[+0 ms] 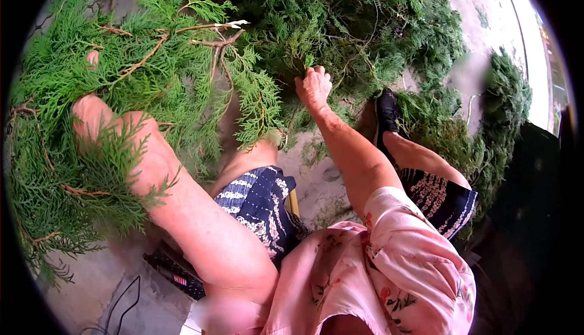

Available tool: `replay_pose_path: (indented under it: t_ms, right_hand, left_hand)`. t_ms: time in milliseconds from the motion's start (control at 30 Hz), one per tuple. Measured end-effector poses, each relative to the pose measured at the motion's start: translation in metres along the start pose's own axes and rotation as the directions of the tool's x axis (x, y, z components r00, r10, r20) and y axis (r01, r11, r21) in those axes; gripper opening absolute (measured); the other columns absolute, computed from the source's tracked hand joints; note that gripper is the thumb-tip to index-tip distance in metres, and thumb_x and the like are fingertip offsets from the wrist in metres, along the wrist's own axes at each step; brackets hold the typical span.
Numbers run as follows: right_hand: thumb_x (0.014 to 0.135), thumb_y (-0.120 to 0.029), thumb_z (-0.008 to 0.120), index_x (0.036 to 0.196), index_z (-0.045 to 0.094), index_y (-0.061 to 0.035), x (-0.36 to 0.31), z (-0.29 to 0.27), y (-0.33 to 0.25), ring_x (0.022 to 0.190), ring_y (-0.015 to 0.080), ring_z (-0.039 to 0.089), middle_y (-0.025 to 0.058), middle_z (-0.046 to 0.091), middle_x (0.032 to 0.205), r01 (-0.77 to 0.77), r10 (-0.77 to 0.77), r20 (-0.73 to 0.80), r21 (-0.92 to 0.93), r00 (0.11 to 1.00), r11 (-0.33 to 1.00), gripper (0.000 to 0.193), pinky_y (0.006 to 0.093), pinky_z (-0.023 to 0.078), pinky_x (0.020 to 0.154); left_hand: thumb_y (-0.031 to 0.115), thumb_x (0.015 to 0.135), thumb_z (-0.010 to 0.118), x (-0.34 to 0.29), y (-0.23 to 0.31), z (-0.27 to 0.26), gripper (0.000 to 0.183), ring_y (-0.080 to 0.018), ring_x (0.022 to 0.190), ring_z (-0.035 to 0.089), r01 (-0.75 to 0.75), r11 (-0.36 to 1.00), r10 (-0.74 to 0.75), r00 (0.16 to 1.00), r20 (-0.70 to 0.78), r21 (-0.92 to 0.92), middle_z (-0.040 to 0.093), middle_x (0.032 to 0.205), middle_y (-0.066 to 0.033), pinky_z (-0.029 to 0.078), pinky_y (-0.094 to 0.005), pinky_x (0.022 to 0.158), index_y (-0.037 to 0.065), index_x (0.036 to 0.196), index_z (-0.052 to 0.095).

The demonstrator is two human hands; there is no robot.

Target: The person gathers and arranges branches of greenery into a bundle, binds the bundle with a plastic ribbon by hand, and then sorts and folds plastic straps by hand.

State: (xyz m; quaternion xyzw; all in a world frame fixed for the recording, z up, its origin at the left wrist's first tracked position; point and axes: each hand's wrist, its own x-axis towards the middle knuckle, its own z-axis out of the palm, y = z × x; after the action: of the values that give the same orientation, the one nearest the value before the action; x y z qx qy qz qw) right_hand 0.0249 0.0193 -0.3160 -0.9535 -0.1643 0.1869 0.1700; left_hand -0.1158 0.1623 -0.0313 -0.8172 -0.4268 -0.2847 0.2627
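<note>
Green branches [141, 61] | left hand [115, 121] holding | right hand [314, 87] curled in foliage [359, 24]

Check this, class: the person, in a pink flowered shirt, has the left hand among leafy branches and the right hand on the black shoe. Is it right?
No: the right hand is apart from the black shoe; the head view shows it at the green pile, fingers curled. The left hand among leafy branches and the pink flowered shirt are correct.

short-slv pink floral shirt [420, 271] | navy/wht patt. shorts [258, 204] | blk shoe [386, 113]
</note>
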Motion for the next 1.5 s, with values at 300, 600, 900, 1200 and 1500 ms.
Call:
replay_pose_path:
  t_ms: [300,600,900,1200,1500]
  right_hand:
    - [0.073,-0.012,0.055,0.108,0.053,-0.0135,-0.031,0.085,-0.023,0.082,0.025,0.053,0.007,0.055,0.087,0.211,-0.265,0.053,0.466,0.963,0.86,0.035,0.0365,0.044,0.064]
    - [0.078,-0.021,0.058,0.109,0.045,-0.0101,-0.01,0.033,-0.032,0.106,0.0349,0.047,0.0177,0.046,0.116,-0.101,0.109,-0.027,0.212,0.994,0.972,0.035,0.0447,0.044,0.079]
    - [0.068,-0.024,0.068,0.116,0.045,-0.0152,-0.001,0.043,-0.012,0.108,0.034,0.046,0.0131,0.043,0.114,-0.067,0.018,0.318,0.145,0.948,0.987,0.054,0.0457,0.039,0.088]
    - [0.072,-0.027,0.067,0.107,0.051,-0.0069,-0.026,0.02,-0.007,0.094,0.0354,0.054,0.0196,0.053,0.105,0.099,-0.137,0.243,0.165,0.96,0.981,0.043,0.0421,0.045,0.08]
    - [0.075,-0.004,0.065,0.096,0.053,-0.0038,0.001,-0.075,-0.009,0.067,0.018,0.055,0.011,0.061,0.077,0.24,-0.155,-0.184,0.689,0.971,0.684,0.025,0.0318,0.046,0.063]
  left_hand:
    - [0.0,0.063,0.042,-0.001,0.016,0.0,0.023,-0.0217,0.075,0.044,0.04,0.969,-0.039,0.999,0.009,-0.244,0.049,0.079,-0.0126,0.035,-0.0316,0.073,-0.004,0.084,0.051]
    - [0.0,0.061,0.041,-0.004,0.002,-0.003,0.026,-0.0227,0.075,0.043,0.114,0.91,-0.112,0.993,0.028,-0.399,0.048,0.079,-0.0136,0.035,-0.0329,0.074,-0.005,0.085,0.051]
    - [-0.001,0.059,0.039,-0.001,0.006,-0.007,0.029,-0.0238,0.076,0.043,0.159,0.822,-0.156,0.986,0.052,-0.547,0.048,0.08,-0.0146,0.035,-0.0342,0.075,-0.005,0.086,0.05]
    - [-0.001,0.057,0.038,0.007,0.016,-0.009,0.032,-0.0249,0.077,0.042,0.227,0.722,-0.195,0.973,0.122,-0.654,0.048,0.08,-0.0156,0.035,-0.0355,0.076,-0.006,0.086,0.05]
    - [-0.002,0.055,0.036,0.02,0.05,-0.017,0.021,-0.0247,0.071,0.037,0.237,0.441,-0.278,0.953,0.119,-0.866,0.04,0.074,-0.0136,0.034,-0.0365,0.07,-0.003,0.076,0.041]
